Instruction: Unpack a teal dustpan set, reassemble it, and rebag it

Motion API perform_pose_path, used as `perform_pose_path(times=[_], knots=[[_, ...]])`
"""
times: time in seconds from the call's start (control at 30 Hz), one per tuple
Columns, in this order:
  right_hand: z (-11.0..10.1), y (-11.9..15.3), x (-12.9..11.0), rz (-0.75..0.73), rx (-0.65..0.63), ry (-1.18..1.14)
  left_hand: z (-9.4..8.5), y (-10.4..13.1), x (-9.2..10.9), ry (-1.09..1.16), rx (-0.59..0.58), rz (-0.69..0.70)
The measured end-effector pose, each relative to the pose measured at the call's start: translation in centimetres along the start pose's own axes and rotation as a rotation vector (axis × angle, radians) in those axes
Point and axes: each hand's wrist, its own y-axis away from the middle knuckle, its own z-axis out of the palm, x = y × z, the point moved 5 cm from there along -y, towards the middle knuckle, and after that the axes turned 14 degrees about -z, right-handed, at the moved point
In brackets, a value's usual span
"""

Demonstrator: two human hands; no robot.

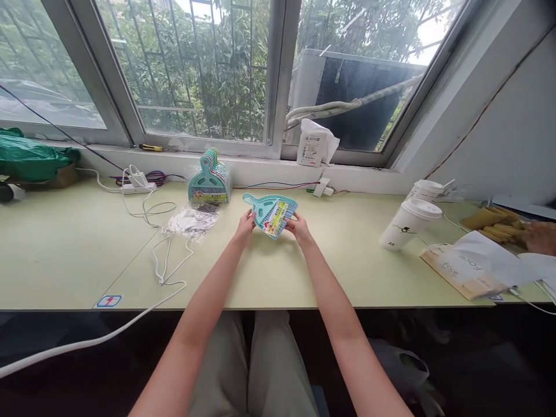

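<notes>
Both hands, left hand [245,223] and right hand [298,226], grip the teal dustpan set [272,214] between them.

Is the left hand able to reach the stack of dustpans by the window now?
Probably yes. The left hand grips the teal dustpan with the right hand; the stack of dustpans stands just beyond, with only flat clear bags between.

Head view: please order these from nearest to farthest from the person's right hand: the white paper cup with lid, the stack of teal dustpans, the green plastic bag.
Measured from the right hand:
1. Stack of teal dustpans, standing left of it near the window sill.
2. White paper cup with lid, to its right on the table; nearly as close, so this order is not certain.
3. Green plastic bag, at the far left edge.
</notes>
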Motion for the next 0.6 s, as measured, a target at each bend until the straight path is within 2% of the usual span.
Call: perform_pose_path(times=[0.03, 0.17, 0.3, 0.47, 0.6], knots=[[0.3, 0.1, 0.1, 0.003, -0.023, 0.025, -0.1, -0.2, -0.4, 0.024, -0.013, -0.022], [1.2, 0.4, -0.1, 0.027, -0.111, 0.108, -1.7, -1.0, -0.8, 0.055, 0.080, -0.050], [2.0, 0.9, -0.1, 0.121, -0.179, 0.128, -2.4, -1.6, -0.6, 0.022, 0.107, 0.002], [2.4, 1.2, 0.2, 0.078, -0.071, 0.214, -2.0, -1.7, -0.6, -0.008, 0.067, 0.080], [1.4, 0.5, 0.6, 0.102, -0.058, 0.281, -1.9, -1.4, -0.3, -0.035, 0.061, 0.118]])
